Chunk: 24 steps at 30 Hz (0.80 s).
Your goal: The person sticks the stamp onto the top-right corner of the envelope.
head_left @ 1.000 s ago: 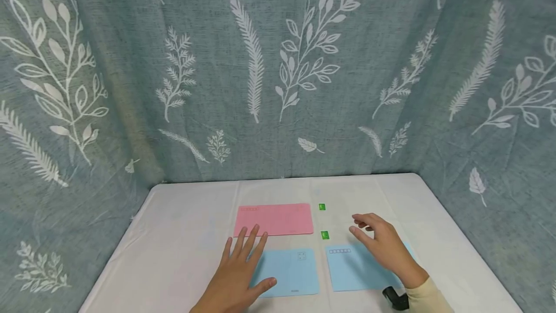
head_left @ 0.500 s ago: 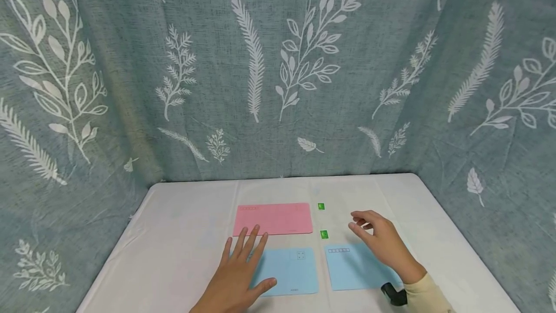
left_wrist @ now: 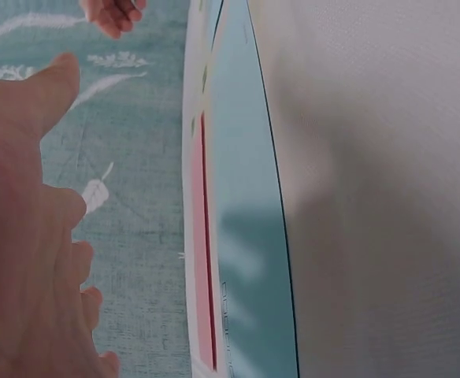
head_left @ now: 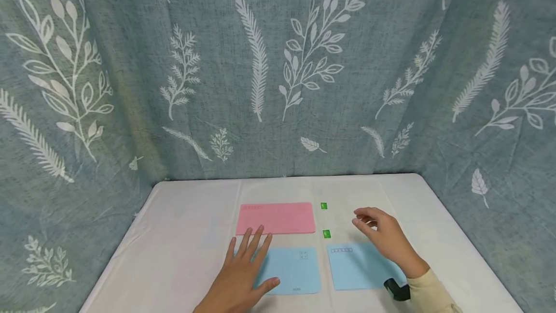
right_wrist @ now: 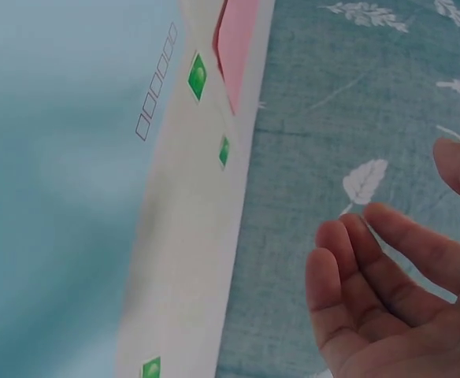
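My left hand [head_left: 243,274], fingers spread and straight, hovers over the left part of a blue envelope [head_left: 295,272]; its shadow falls on the paper in the left wrist view. My right hand [head_left: 388,235] hangs above the far edge of a second blue envelope [head_left: 354,274], its fingers loosely bent and holding nothing. Beyond the left fingertips lies a pink envelope [head_left: 278,217]. Two small green stamps, one farther back [head_left: 324,206] and one nearer [head_left: 326,234], lie between the pink envelope and my right hand. A third green stamp [right_wrist: 151,368] shows in the right wrist view.
A white cloth covers the table [head_left: 182,235]. Green-grey curtains [head_left: 278,86] with white leaf prints stand along its back and both sides. A black wrist device [head_left: 396,290] sits by the right sleeve [head_left: 432,293], over the right blue envelope's near corner.
The head view has shifted slightly, so everything sits a little farther right in it. Both hands stay over the same places, and the envelopes and stamps have not moved on the table.
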Motion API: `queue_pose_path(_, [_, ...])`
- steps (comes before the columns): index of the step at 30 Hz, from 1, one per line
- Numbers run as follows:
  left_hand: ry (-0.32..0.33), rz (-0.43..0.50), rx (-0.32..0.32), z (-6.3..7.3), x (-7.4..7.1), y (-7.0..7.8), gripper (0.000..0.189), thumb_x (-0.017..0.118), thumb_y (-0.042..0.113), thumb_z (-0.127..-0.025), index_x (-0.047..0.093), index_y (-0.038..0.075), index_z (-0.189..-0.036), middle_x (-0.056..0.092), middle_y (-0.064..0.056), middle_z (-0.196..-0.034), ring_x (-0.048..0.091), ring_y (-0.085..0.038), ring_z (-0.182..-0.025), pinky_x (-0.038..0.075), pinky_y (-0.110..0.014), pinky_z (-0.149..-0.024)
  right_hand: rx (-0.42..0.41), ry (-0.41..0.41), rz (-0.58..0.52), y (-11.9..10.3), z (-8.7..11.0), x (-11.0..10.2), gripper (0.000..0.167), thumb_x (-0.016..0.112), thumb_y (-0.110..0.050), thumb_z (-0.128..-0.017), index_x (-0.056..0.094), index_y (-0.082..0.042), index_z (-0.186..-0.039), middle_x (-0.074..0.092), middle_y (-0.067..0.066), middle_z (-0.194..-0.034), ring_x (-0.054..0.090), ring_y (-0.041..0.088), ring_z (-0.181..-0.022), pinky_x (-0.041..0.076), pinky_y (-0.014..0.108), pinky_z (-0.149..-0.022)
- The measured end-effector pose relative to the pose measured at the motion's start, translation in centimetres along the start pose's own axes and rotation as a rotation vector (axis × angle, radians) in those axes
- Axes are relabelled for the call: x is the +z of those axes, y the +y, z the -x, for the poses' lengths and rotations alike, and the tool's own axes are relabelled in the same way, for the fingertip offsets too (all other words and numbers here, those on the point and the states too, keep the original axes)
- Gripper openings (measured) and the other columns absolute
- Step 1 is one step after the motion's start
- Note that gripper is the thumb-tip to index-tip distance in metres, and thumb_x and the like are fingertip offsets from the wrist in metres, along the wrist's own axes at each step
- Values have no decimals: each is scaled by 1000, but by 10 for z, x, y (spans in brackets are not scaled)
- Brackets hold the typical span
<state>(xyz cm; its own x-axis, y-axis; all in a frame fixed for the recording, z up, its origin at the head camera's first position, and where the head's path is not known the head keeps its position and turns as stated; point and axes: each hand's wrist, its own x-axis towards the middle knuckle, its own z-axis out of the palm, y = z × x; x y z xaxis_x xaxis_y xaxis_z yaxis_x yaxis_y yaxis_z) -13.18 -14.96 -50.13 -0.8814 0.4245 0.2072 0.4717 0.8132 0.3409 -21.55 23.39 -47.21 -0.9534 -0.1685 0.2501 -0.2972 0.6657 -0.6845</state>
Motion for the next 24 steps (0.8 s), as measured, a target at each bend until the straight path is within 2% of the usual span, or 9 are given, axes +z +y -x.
queue_pose_path(4, [0,2,20,-3,2,-1,88,62,59,-106,33,7,-171,19,-14,-179,18,-46,-162,15,-75,-122,23,1,-31,3,-3,-1,34,73,-28,-108,74,-3,-131,73,1,-114,68,17,-103,58,40,-94])
queue_pose_path(11, [-87,71,25,-1,8,-2,85,59,58,-107,34,7,-171,21,-19,-178,15,-49,-162,13,-77,-121,109,-53,-83,7,-6,5,39,73,-33,-107,73,-2,-132,74,2,-114,70,20,-108,56,46,-100])
queue_pose_path(15, [-124,88,28,-1,10,-1,84,56,59,-108,33,7,-171,20,-18,-178,14,-49,-162,13,-77,-121,106,-50,-90,5,-9,8,36,72,-30,-108,74,-2,-130,75,2,-113,72,23,-108,57,49,-98])
queue_pose_path(19, [-162,95,25,-2,13,-3,85,55,60,-108,35,5,-170,22,-20,-177,15,-51,-161,14,-77,-121,100,-62,-98,3,-10,8,35,72,-29,-108,74,-2,-130,75,1,-112,72,21,-106,58,46,-95])
queue_pose_path(24, [-153,112,61,0,22,-7,84,56,59,-108,39,1,-166,28,-24,-174,21,-56,-158,16,-80,-118,100,-77,-107,3,-11,10,36,72,-32,-108,75,-3,-130,75,0,-112,72,20,-105,58,44,-93])
